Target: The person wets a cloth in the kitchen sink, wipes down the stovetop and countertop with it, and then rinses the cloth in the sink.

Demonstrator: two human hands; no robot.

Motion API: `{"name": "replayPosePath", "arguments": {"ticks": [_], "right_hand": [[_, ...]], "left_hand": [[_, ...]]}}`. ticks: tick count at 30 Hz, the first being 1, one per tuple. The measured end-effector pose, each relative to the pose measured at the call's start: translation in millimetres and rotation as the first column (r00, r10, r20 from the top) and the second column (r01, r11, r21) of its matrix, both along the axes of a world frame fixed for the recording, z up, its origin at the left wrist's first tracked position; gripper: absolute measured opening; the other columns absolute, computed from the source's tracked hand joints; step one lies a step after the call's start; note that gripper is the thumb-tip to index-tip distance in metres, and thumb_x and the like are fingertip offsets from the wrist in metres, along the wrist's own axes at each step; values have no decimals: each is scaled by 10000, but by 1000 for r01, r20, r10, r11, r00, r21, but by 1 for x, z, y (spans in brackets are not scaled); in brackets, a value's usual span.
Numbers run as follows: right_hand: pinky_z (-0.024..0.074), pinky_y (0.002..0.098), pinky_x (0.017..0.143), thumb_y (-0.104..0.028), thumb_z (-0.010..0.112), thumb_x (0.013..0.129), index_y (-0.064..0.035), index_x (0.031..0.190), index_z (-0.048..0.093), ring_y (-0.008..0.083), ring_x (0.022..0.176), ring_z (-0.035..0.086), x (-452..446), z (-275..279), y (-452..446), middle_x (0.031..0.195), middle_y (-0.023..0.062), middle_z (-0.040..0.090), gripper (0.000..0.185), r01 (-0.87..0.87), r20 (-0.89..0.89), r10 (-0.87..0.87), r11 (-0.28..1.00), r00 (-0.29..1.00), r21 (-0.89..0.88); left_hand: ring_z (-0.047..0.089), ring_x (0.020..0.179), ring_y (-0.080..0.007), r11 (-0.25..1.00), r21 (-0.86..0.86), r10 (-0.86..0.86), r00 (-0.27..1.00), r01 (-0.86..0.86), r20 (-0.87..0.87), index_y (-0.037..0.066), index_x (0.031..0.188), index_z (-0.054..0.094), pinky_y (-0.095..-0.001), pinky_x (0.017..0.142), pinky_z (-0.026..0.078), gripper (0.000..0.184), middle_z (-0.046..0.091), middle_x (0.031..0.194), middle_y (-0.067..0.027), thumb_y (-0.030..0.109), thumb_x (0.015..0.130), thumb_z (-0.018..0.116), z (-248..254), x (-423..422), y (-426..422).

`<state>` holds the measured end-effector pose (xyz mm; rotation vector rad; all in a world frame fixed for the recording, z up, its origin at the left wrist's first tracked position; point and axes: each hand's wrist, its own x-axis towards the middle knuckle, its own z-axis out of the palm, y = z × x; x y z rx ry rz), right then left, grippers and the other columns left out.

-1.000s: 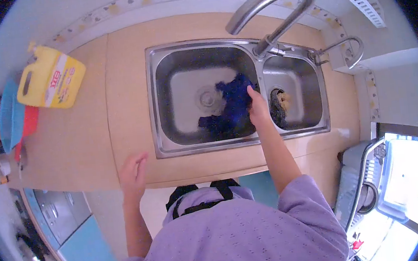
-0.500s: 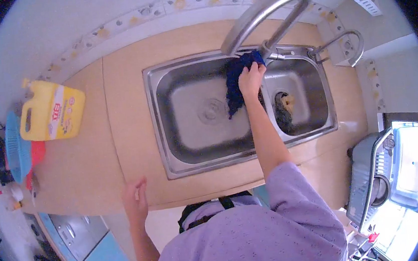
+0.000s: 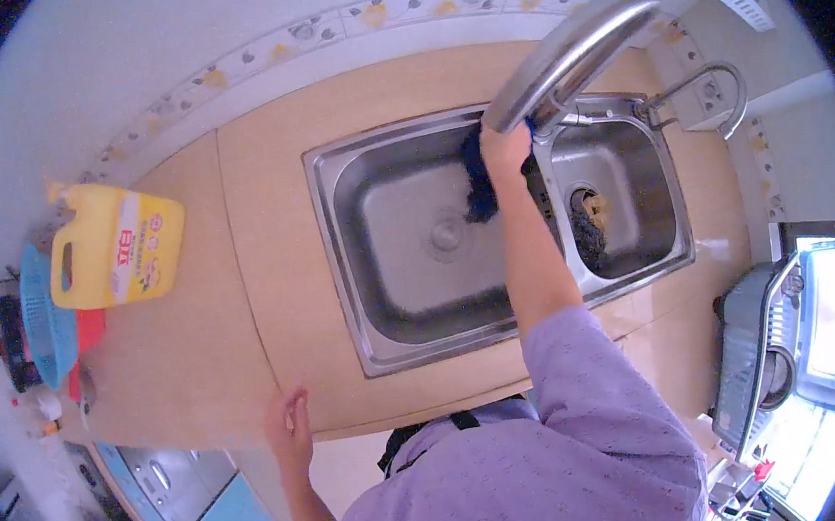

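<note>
My right hand [image 3: 506, 154] is closed around a dark blue cloth [image 3: 479, 182], which hangs over the back of the divider in a steel double-basin sink [image 3: 355, 312]. The fingertips are partly hidden behind the large curved faucet [image 3: 573, 50], right beside its spout. Bunched in the small right basin lie some dark scraps with a yellowish piece [image 3: 592, 224]; I cannot make out what they are. My left hand [image 3: 290, 421] hangs by the counter's front edge, holding nothing, its fingers loosely bent and apart.
A yellow detergent jug [image 3: 124, 243] stands on the left counter [image 3: 288, 273]. Farther left are a light blue basket [image 3: 44, 316] and a red item [image 3: 91, 330]. A second thin tap [image 3: 725, 80] rises at the sink's back right. A grey dish rack [image 3: 743, 355] sits at right.
My right hand has moved closer behind the faucet spout, and less of the cloth shows. The whole view has shifted slightly. My left hand stays near the counter edge.
</note>
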<state>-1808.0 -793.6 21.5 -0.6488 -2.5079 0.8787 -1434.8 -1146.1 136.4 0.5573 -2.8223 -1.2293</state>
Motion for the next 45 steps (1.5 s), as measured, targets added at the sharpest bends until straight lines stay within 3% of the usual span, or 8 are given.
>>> {"name": "replayPosePath", "arguments": {"ticks": [4, 6, 12, 15, 26, 36, 39, 45], "right_hand": [[487, 462, 728, -182, 676, 743, -26, 886, 614, 385, 815, 609, 19, -21, -64, 865, 189, 624, 220, -297, -191, 295, 955, 936, 19], [466, 442, 761, -176, 701, 697, 1, 913, 623, 383, 839, 591, 28, -5, -80, 870, 202, 615, 290, -340, -193, 292, 888, 937, -310], [438, 459, 848, -181, 685, 706, 16, 948, 604, 395, 930, 560, 46, 3, 23, 950, 226, 606, 323, -267, -170, 228, 929, 959, -258], [453, 456, 824, -64, 605, 714, -1, 983, 581, 406, 942, 563, 64, 34, 82, 990, 237, 587, 278, -93, -97, 100, 993, 990, 72], [470, 453, 819, -26, 587, 627, -12, 1024, 592, 415, 926, 563, 219, 40, 139, 969, 225, 593, 397, -469, 369, 377, 861, 850, 199], [492, 347, 762, -18, 656, 713, -14, 1134, 549, 247, 812, 620, 168, 86, 58, 921, 135, 626, 435, -548, -39, 577, 750, 816, -371], [480, 406, 838, -83, 682, 728, -30, 1188, 519, 304, 932, 612, 147, 77, 48, 1044, 164, 617, 490, -588, -138, 634, 764, 761, 266], [474, 464, 879, -241, 705, 736, -40, 1205, 520, 377, 1050, 570, 145, 14, 40, 1110, 206, 589, 543, -914, 723, 642, 404, 254, -38]], "left_hand": [[628, 883, -189, 999, -19, -25, 997, 26, 68, 7, 978, 648, -298, 795, 480, 143, 663, 911, -90, 96, 897, 570, 3, 12, -2], [629, 878, -190, 999, -36, -33, 998, 35, 53, 10, 978, 649, -297, 788, 480, 144, 662, 909, -92, 99, 896, 571, 13, 11, 2], [625, 814, -198, 993, -62, -98, 995, 96, -20, 9, 959, 639, -293, 737, 475, 111, 649, 872, -109, 43, 879, 571, 16, 9, 13], [619, 810, -200, 990, -85, -117, 992, 112, -57, 7, 953, 634, -294, 738, 473, 102, 645, 881, -106, 40, 880, 571, 6, 16, 18], [629, 861, -231, 954, -53, -299, 949, 295, -96, 19, 986, 638, -297, 773, 477, 135, 644, 918, -113, 59, 880, 567, 21, -18, 66], [627, 853, -214, 941, 114, -297, 937, 320, -182, 29, 1069, 603, -303, 759, 488, 195, 636, 945, -105, 85, 884, 577, 37, -52, 107], [621, 862, -227, 942, 108, -291, 934, 317, -208, 44, 1121, 568, -314, 760, 492, 263, 615, 968, -108, 88, 863, 594, 24, -76, 116], [596, 955, -319, 773, -192, -600, 795, 605, 89, 61, 1099, 558, -423, 796, 493, 284, 579, 1065, -155, 114, 824, 597, -36, -143, 151]]}}
